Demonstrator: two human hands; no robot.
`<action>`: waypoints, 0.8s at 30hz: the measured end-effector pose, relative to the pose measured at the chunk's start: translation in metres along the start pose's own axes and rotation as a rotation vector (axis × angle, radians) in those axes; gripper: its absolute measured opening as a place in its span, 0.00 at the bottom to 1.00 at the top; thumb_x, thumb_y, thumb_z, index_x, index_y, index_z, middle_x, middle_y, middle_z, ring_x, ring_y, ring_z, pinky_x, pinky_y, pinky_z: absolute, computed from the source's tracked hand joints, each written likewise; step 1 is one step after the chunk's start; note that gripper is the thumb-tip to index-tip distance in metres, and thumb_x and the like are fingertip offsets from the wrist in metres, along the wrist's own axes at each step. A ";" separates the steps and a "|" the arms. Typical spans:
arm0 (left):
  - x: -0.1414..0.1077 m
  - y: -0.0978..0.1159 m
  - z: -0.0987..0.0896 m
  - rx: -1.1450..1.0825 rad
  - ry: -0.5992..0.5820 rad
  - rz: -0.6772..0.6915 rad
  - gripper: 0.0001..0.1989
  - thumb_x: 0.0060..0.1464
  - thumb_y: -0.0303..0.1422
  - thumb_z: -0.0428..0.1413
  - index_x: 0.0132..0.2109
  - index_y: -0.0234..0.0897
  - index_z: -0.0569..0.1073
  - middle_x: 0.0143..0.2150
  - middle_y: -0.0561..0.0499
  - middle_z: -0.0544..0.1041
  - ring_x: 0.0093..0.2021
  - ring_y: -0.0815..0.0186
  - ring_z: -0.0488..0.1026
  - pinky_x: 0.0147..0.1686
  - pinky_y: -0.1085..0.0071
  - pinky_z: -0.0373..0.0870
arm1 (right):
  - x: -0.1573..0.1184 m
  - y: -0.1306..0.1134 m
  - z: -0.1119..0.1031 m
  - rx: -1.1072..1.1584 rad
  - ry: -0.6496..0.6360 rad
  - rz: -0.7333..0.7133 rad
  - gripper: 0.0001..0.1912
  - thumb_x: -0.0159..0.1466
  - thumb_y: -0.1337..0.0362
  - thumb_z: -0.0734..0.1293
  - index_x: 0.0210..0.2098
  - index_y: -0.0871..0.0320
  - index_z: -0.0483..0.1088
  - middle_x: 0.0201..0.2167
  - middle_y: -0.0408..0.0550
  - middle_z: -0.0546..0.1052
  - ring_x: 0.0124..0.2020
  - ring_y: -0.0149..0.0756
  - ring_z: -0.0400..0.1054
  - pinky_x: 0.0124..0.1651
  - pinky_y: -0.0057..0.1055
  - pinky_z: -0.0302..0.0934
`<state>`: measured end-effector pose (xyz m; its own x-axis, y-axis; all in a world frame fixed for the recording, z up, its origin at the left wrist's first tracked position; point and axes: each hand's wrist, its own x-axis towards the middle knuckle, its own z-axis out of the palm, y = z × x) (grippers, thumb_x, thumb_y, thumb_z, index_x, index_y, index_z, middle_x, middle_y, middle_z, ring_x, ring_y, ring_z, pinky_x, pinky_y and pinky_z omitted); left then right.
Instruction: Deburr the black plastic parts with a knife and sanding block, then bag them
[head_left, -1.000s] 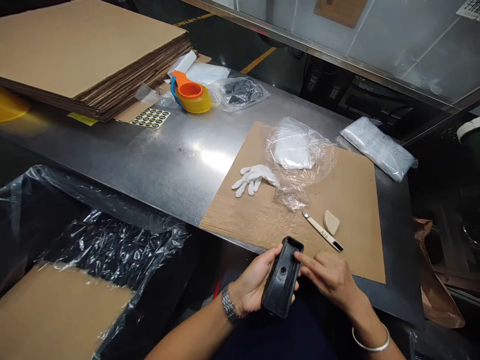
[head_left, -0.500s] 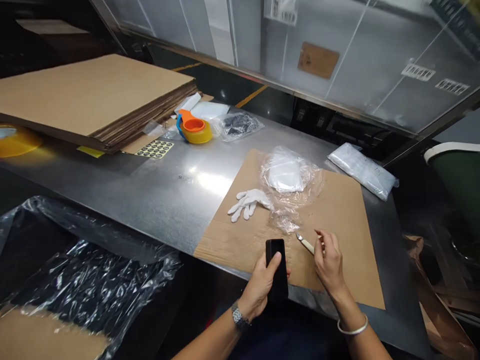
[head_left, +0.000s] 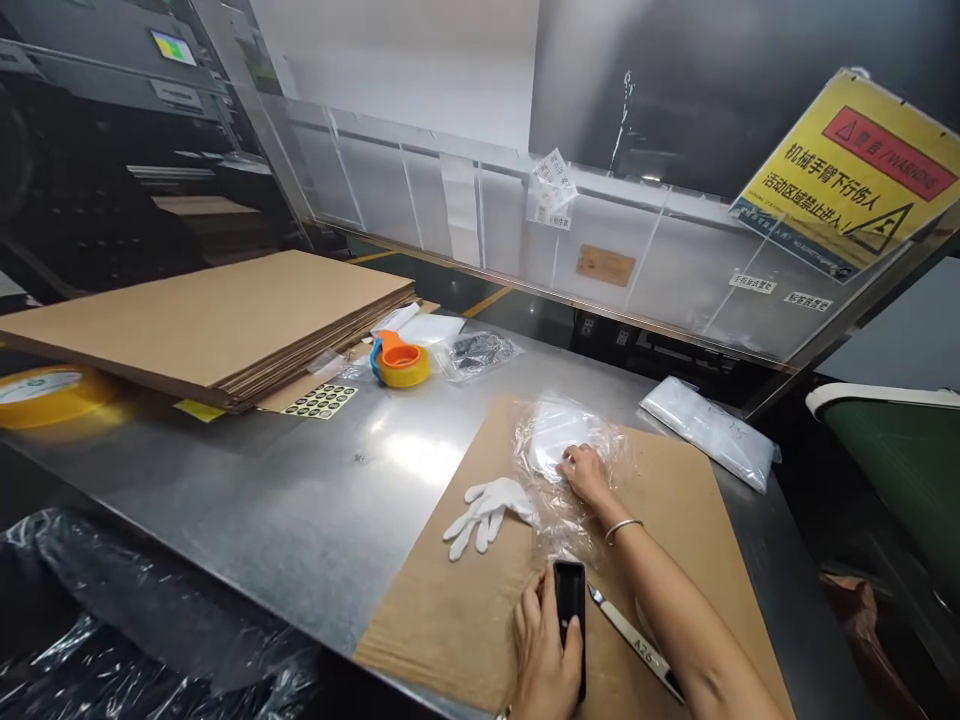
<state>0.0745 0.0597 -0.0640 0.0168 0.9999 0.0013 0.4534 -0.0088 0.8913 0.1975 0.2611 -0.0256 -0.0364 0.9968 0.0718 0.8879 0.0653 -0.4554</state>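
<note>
My left hand [head_left: 547,640] is wrapped round a black rectangular case [head_left: 570,600], held upright near the table's front edge. Over the brown cardboard sheet [head_left: 450,590], my right hand [head_left: 586,475] reaches to the lower right corner of a white stack of thin bags or sheets [head_left: 551,440]. Its fingers are bent together on that corner; what is pinched, if anything, is hidden. Crumpled clear plastic [head_left: 562,525] surrounds the stack. A white glove [head_left: 491,510] lies to its left. Below my right forearm rests a craft knife [head_left: 630,635] with a pale handle marked A26.
A tall cardboard stack [head_left: 225,320] stands at the left, beside a yellow tape roll [head_left: 56,395]. An orange tape dispenser [head_left: 401,360], a sticker sheet [head_left: 322,400] and a bag of dark items [head_left: 480,355] lie behind. A wrapped white packet [head_left: 709,430] sits right. Black plastic [head_left: 150,620] is front left.
My right hand has moved from beside the knife up and away to the white stack. My left hand still holds the black case, now over the cardboard. The camera view has tilted up.
</note>
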 end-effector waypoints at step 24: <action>0.109 0.044 -0.057 -0.275 -0.007 0.246 0.23 0.54 0.32 0.48 0.58 0.38 0.60 0.59 0.44 0.61 0.60 0.60 0.54 0.58 0.58 0.48 | -0.072 -0.009 -0.035 0.827 -0.113 -0.041 0.15 0.64 0.54 0.58 0.36 0.62 0.66 0.26 0.41 0.69 0.25 0.27 0.64 0.30 0.29 0.62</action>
<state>0.0453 0.1695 0.0009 0.1017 0.9682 0.2285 0.1784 -0.2437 0.9533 0.2080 0.1874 0.0044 -0.1464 0.9887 0.0329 0.2631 0.0709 -0.9622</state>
